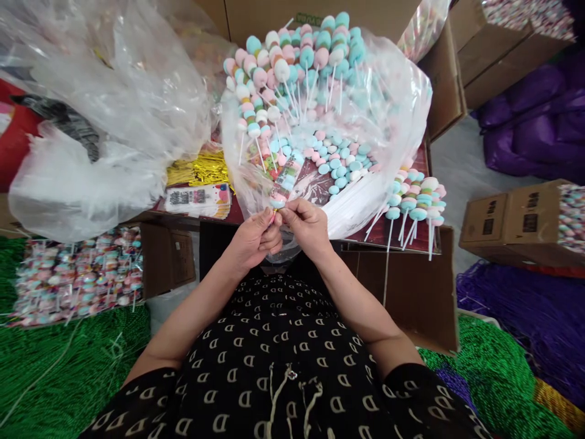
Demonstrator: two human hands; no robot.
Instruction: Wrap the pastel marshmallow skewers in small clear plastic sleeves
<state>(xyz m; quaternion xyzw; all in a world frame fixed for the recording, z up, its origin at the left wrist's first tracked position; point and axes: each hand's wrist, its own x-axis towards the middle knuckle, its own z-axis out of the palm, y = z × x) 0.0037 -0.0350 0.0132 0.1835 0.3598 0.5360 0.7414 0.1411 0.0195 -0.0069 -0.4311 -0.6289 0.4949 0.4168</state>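
Observation:
A marshmallow skewer (287, 180) in a clear printed bag points away from me, its bagged lower end between my two hands. My left hand (258, 239) is closed round the gathered neck and stick. Against it, my right hand (307, 228) pinches at the same neck, where a small glint of gold tie shows between the fingers. Beyond lies a big clear plastic bag (402, 110) with loose pastel candies (340, 161) and many finished skewers (320, 58) on white sticks. To the left are gold twist ties (201, 167) and a stack of printed bags (197, 198).
More skewers (415, 198) lie at the table's right edge, beside a bundle of white sticks (350, 210). A carton of bagged skewers (82, 274) stands lower left. Crumpled plastic (123, 103) covers the left side. An open carton (411, 292) sits under the table's right front.

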